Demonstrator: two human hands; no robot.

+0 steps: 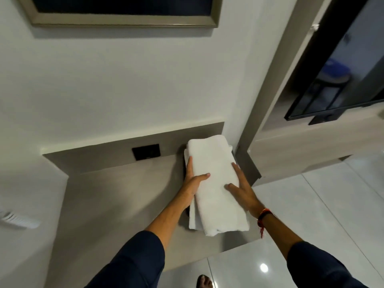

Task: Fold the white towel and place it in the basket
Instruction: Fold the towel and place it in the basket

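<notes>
The white towel (215,183) is folded into a long thick bundle and lies lengthwise over the right end of a grey-brown counter (116,196). My left hand (194,179) grips its left edge, thumb on top and fingers along the side. My right hand (242,188) presses on its right side with fingers spread. Something dark shows under the towel's left and far edges; I cannot tell whether it is the basket.
A black wall socket (146,151) sits on the counter's back panel. A framed picture (124,11) hangs above. A wall-mounted TV (340,80) and wooden cabinet (311,146) stand to the right. Glossy tiled floor (311,215) lies below, with a foot (204,282) at the bottom.
</notes>
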